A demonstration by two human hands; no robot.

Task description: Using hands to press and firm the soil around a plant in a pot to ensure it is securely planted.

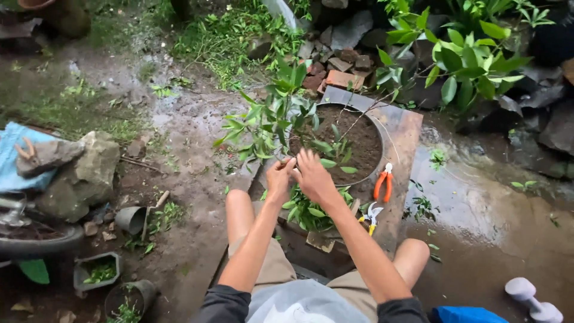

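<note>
A round pot of dark soil (359,140) stands on a wet board (404,131) in front of my knees. A leafy green plant (272,119) grows from its left side, leaning left. My left hand (280,177) pinches near the plant's base at the pot's near rim. My right hand (311,173) rests beside it, fingers spread over the soil and the stem. Whether either hand grips the stem is hard to tell. A pile of cut leaves (311,209) lies below my wrists.
Orange-handled pliers (383,183) and yellow-handled pruning shears (371,215) lie on the board right of my hands. Small pots (130,218) and rocks (84,173) sit to the left. Puddled ground lies right, with a white dumbbell (532,299) and a leafy shrub (466,60).
</note>
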